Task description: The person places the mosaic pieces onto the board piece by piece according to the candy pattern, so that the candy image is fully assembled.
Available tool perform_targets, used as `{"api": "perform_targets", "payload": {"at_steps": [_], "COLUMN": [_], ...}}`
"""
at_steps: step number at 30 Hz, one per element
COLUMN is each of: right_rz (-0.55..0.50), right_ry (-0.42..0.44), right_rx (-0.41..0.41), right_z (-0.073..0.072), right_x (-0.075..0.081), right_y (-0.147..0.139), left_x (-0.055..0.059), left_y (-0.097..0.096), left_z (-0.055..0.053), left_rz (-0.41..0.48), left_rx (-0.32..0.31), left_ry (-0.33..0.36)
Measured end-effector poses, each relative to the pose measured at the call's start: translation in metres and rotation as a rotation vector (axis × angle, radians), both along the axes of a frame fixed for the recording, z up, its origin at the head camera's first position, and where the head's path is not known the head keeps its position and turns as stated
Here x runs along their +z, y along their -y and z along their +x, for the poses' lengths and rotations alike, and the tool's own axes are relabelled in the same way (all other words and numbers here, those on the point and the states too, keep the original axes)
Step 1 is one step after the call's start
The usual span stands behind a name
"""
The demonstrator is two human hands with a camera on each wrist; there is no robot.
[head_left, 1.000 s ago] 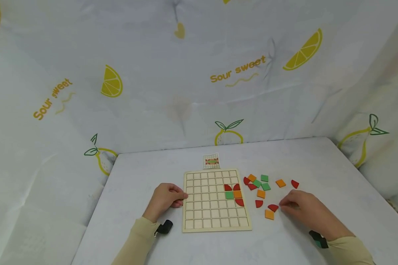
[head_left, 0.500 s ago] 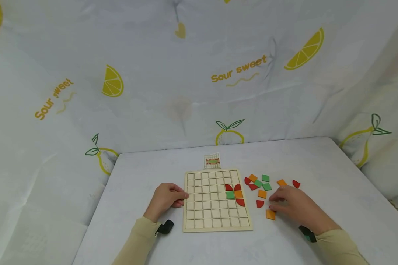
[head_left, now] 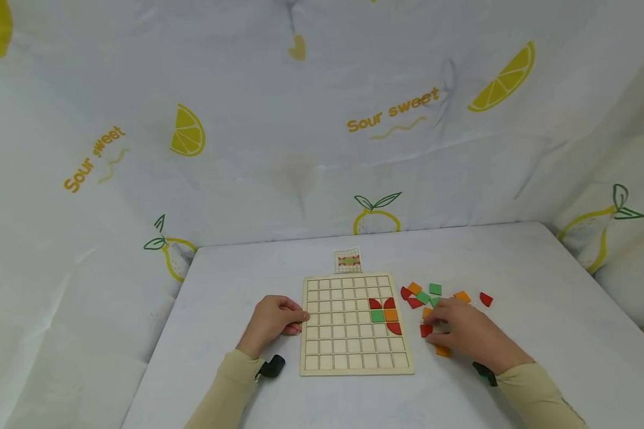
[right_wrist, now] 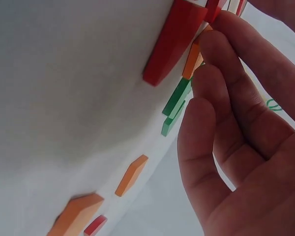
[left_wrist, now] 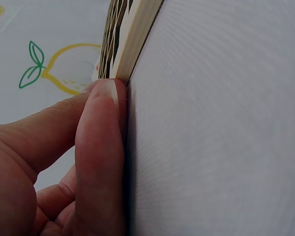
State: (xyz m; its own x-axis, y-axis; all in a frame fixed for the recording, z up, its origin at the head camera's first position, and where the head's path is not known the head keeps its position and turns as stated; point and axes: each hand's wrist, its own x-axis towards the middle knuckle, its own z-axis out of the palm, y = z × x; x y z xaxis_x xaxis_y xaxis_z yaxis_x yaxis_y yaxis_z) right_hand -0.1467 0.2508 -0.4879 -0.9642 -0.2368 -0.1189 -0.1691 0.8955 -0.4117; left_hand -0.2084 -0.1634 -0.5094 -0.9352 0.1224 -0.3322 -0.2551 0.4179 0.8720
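My left hand (head_left: 272, 317) pinches the left edge of a wooden grid board (head_left: 339, 330); its fingertips meet that edge in the left wrist view. Three red quarter-circle tiles, one green square tile (head_left: 377, 316) and one orange square tile (head_left: 390, 316) sit in cells on the board's right side. Beside the board, my right hand (head_left: 468, 335) has thumb and forefinger spread around a red quarter-circle tile (head_left: 426, 330) lying on the table. Another red tile (right_wrist: 174, 42) lies beneath this hand in the right wrist view. The right thumb tip is out of that view.
Loose green, orange and red tiles lie right of the board, among them a green square (head_left: 435, 289), an orange square (head_left: 463, 296) and a red quarter circle (head_left: 486, 299). A small pattern card (head_left: 347, 260) is behind the board. Lemon-printed cloth (head_left: 300, 196) hangs behind the table.
My right hand has moved left across the loose tiles, past one red tile to another nearer the board. My left hand stays at the board's edge. The view has shifted slightly.
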Motion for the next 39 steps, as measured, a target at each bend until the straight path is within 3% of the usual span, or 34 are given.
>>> {"api": "perform_targets", "payload": {"at_steps": [11,18,24,29,39], "right_rz": [-0.013,-0.052,-0.1,-0.072,-0.033], "right_ry": [-0.001,-0.048,-0.029,-0.063,-0.047], "right_rx": [0.036,0.096,0.143,0.176,0.172], "right_z": [-0.007,-0.017,-0.021,-0.022,-0.023], "right_x": [0.003,0.011,0.013,0.012,0.008], "right_y": [0.014,0.035,0.055,0.071,0.079], "left_x": [0.001,0.003,-0.001,-0.004,-0.005], "left_y": [0.0,0.002,0.001,0.001,0.003], "left_z": [-0.001,-0.004,-0.002,-0.001,-0.002], "left_rz": [-0.006,-0.002,-0.007,-0.006,-0.004], "left_rx": [0.004,0.008,-0.003,-0.011,-0.008], "left_ry": [-0.005,-0.015,-0.001,-0.019,-0.014]}}
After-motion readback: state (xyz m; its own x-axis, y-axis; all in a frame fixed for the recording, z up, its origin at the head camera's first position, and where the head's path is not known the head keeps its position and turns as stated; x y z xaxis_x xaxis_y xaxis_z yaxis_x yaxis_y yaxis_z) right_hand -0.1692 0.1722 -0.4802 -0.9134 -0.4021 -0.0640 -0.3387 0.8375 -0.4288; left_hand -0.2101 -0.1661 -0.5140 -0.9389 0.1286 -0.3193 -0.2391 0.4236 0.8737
